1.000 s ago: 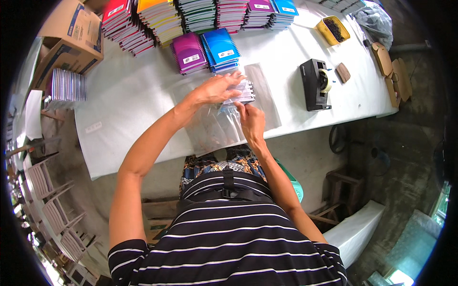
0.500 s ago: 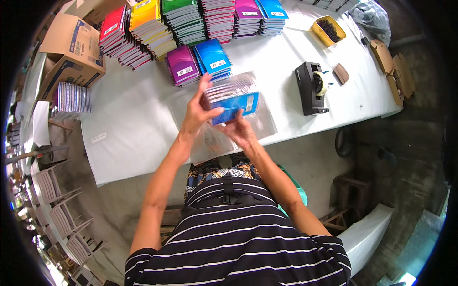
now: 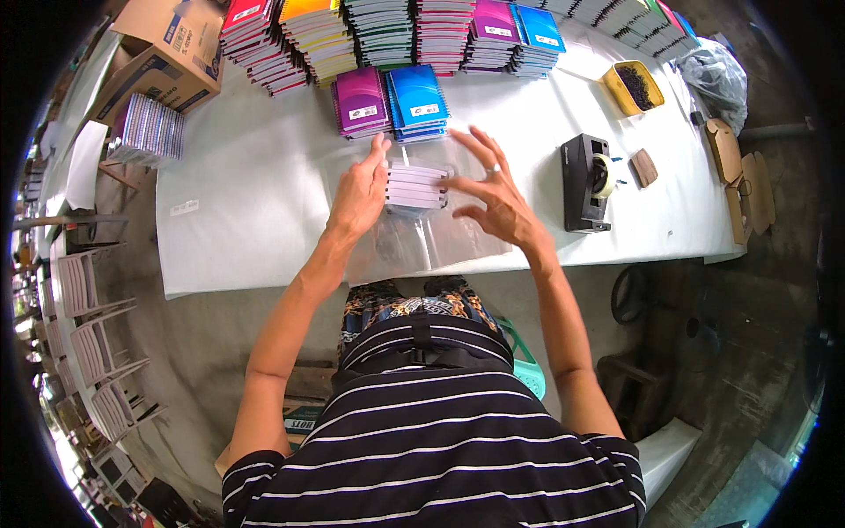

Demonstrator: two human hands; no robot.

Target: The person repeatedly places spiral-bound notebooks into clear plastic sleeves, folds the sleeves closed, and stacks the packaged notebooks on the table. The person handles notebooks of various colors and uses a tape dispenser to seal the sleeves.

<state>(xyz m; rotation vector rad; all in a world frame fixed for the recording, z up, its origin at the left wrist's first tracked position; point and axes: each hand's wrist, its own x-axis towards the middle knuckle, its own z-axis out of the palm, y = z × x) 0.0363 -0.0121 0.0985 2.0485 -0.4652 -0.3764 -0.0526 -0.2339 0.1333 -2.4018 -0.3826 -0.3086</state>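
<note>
A small stack of spiral notebooks (image 3: 415,188) stands in front of me with its white page edges turned up toward me. Clear plastic sheets or bags (image 3: 414,251) lie under and around it. My left hand (image 3: 356,195) is against the stack's left side, thumb along it and fingers partly hidden behind. On the other side, my right hand (image 3: 503,201) has its fingers spread, the fingertips close to the stack's right edge; whether they touch cannot be made out. Just beyond are a purple notebook pile (image 3: 362,104) and a blue notebook pile (image 3: 417,101).
Tall piles of coloured notebooks (image 3: 378,40) line the table's far side. To the right stand a black tape dispenser (image 3: 581,189), a brown block (image 3: 643,168) and a yellow tub (image 3: 629,88) of small dark pieces. A cardboard box (image 3: 167,57) and wrapped notebooks (image 3: 145,130) are at left.
The notebook stack, held tilted in both hands with blue covers showing, is now lower with its page edges toward me. My right hand has come off it and spread to the right.
</note>
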